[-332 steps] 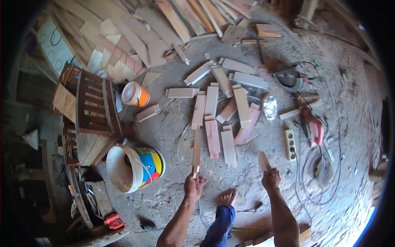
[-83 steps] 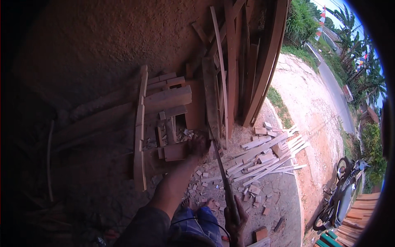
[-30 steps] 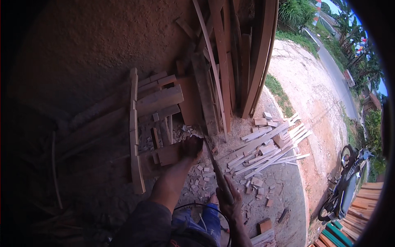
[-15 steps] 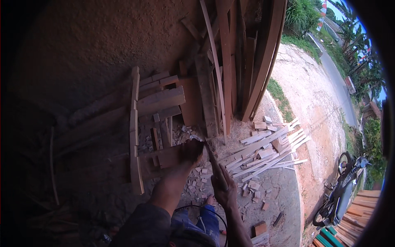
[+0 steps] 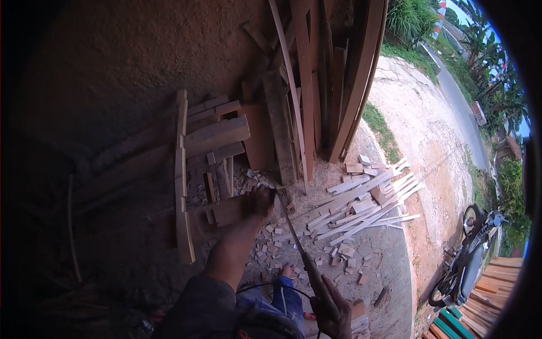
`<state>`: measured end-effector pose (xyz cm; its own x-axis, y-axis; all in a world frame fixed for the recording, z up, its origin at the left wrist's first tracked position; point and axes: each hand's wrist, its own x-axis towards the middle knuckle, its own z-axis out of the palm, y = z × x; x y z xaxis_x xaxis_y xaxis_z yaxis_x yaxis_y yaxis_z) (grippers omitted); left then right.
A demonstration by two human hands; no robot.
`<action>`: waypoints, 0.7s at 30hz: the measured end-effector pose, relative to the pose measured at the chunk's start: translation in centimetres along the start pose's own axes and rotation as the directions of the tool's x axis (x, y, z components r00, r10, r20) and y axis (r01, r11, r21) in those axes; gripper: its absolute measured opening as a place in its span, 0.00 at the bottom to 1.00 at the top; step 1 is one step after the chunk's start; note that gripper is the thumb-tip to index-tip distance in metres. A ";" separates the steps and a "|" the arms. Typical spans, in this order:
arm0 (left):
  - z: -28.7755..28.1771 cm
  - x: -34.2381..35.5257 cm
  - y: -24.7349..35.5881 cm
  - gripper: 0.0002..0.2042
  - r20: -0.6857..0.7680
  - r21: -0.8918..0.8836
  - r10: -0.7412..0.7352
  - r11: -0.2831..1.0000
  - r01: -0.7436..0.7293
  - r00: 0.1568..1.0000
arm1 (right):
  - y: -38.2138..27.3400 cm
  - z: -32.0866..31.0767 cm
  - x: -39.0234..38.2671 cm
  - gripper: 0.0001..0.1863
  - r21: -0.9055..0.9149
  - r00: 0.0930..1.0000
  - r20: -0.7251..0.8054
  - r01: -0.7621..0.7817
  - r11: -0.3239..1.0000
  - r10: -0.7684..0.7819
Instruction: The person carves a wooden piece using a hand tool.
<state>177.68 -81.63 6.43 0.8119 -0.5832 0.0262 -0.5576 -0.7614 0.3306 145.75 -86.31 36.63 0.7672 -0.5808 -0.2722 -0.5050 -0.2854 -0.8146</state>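
Note:
In the head view my left hand (image 5: 261, 200) is closed on the end of a wooden board (image 5: 228, 212), its fingers dim in shadow. My right hand (image 5: 333, 305), lower right, grips a long narrow tool (image 5: 310, 268), possibly a saw seen edge-on. The thin blade runs up from that hand to the board end beside my left fingers. A notched timber (image 5: 183, 181) stands across the stacked pieces to the left. My bare foot (image 5: 287, 270) and blue-trousered leg show below.
Planks (image 5: 310, 107) lean on the rough wall (image 5: 141, 51). Light strips and blocks (image 5: 367, 203) are piled at the right among small scattered offcuts. Outside lie a concrete path (image 5: 423, 113), a road, plants, a parked motorcycle (image 5: 466, 260) and stacked boards (image 5: 497, 282). A cable crosses my legs.
Over the last half second my right hand has pulled the tool back toward me, baring more blade; my left hand stays. Earlier I faced a floor of scattered wooden pieces and buckets.

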 end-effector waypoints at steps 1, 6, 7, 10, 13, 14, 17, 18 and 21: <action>0.4 -0.5 0.0 0.13 -0.013 -0.051 0.002 0.999 -0.003 1.000 | 0.3 -0.3 -1.4 0.26 -0.131 0.990 0.130 -0.042 0.991 0.059; -2.4 -1.0 2.1 0.11 0.022 -0.139 0.004 0.990 0.000 1.000 | 1.3 1.2 1.3 0.30 0.051 1.000 0.001 -0.010 0.999 0.010; -3.3 -0.6 1.7 0.10 0.150 -0.044 0.024 0.999 -0.017 0.988 | 1.6 3.3 4.1 0.29 0.026 1.000 -0.009 0.021 0.999 -0.020; -2.4 -0.6 1.3 0.10 0.133 0.035 0.109 0.993 -0.114 0.985 | 2.5 8.1 13.9 0.26 0.091 1.000 -0.014 -0.024 0.996 0.026; -3.3 -0.5 0.3 0.12 0.230 -0.073 -0.084 0.992 0.103 0.970 | 1.2 9.0 13.6 0.27 0.050 0.999 -0.014 0.046 0.998 -0.045; -2.4 -0.1 0.5 0.12 0.268 -0.121 -0.118 0.980 0.155 0.956 | 0.7 7.5 11.8 0.27 0.071 0.999 -0.040 0.019 0.997 -0.017; -1.0 -1.5 0.4 0.15 0.078 -0.140 -0.051 0.988 0.062 0.996 | 1.1 2.5 1.8 0.29 -0.124 0.998 0.003 0.057 0.991 -0.057; -0.7 -1.6 0.5 0.16 0.028 -0.154 -0.050 0.987 0.054 0.998 | 1.1 1.1 0.0 0.30 -0.182 0.996 0.007 0.089 0.979 -0.089; -2.2 -0.9 2.1 0.16 0.104 -0.132 0.027 0.991 -0.013 0.994 | 2.1 2.2 2.8 0.29 -0.115 0.993 -0.006 0.113 0.987 -0.114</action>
<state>176.18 -82.05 9.16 0.7743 -0.6297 -0.0626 -0.5406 -0.7097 0.4516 147.73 -86.88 33.03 0.8175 -0.5487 -0.1748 -0.4575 -0.4344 -0.7759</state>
